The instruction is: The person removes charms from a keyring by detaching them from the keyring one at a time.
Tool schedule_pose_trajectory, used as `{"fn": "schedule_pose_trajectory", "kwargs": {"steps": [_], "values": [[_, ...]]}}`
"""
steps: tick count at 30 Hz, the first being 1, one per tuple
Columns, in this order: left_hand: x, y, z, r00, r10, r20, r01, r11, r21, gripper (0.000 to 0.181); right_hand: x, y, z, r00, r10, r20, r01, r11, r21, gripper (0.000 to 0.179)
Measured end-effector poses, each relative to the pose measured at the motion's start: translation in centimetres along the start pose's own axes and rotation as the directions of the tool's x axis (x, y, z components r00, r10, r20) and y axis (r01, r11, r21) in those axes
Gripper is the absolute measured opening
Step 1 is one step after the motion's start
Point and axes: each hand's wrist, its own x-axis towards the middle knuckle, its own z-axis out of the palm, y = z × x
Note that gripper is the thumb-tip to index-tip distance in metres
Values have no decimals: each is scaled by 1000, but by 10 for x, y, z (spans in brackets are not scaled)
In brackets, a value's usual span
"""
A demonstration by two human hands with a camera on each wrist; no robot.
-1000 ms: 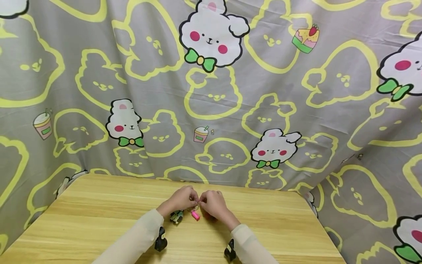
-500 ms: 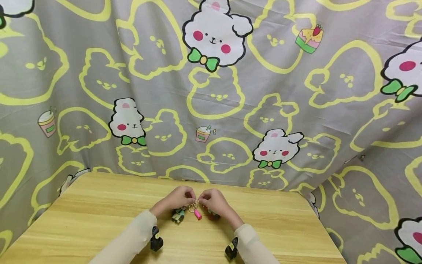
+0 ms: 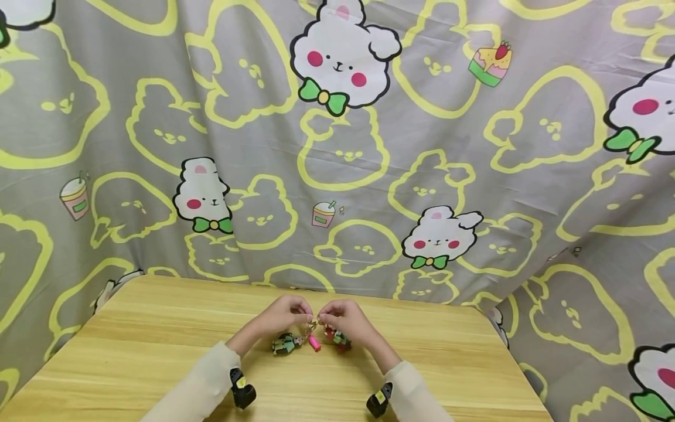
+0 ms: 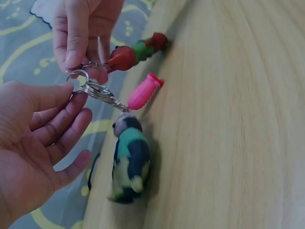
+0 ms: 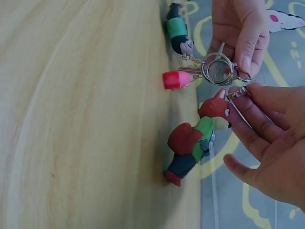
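Over the far middle of the table, my left hand [image 3: 282, 315] and right hand [image 3: 349, 320] almost meet. The left thumb and fingers pinch a metal key ring [image 4: 77, 81]. From it hang coiled rings, a key [image 5: 192, 70], a pink capsule-like charm [image 4: 143, 93] and a figure in teal and dark blue [image 4: 129, 160]. My right hand pinches the end of the short chain [image 5: 237, 92] of a red fox keychain [image 5: 198, 136] with a green top. The chain's end meets the key ring at the fingertips; whether they are linked, I cannot tell.
The wood-grain table [image 3: 174, 363] lies below both hands. A grey cloth [image 3: 358, 176] with cartoon animals hangs behind and at the sides. Each wrist carries a black camera, such as the right one [image 3: 379, 400].
The hands have drawn slightly apart and the wrists have spread outward. More of the fox keychain shows beneath the right hand, and the teal figure is tilted more sideways.
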Motion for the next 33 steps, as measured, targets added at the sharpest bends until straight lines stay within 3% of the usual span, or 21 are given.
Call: {"fn": "schedule_pose_trajectory", "kwargs": {"steps": [13, 20, 28, 33], "values": [[-14, 28, 2, 1000, 3, -10, -4, 998, -68, 14, -12, -15, -7, 1000, 5, 10, -7, 989, 148, 17], [-18, 35, 2, 997, 43, -58, -45, 998, -40, 16, -17, -23, -9, 1000, 7, 11, -9, 985, 172, 19], [-21, 54, 10, 987, 65, -146, -55, 996, 72, 12, -23, -35, -15, 1000, -11, -10, 13, 976, 216, 23], [-22, 66, 12, 982, 87, -167, -75, 994, 78, 10, -27, -43, -19, 1000, -18, -21, 22, 977, 214, 21]]}}
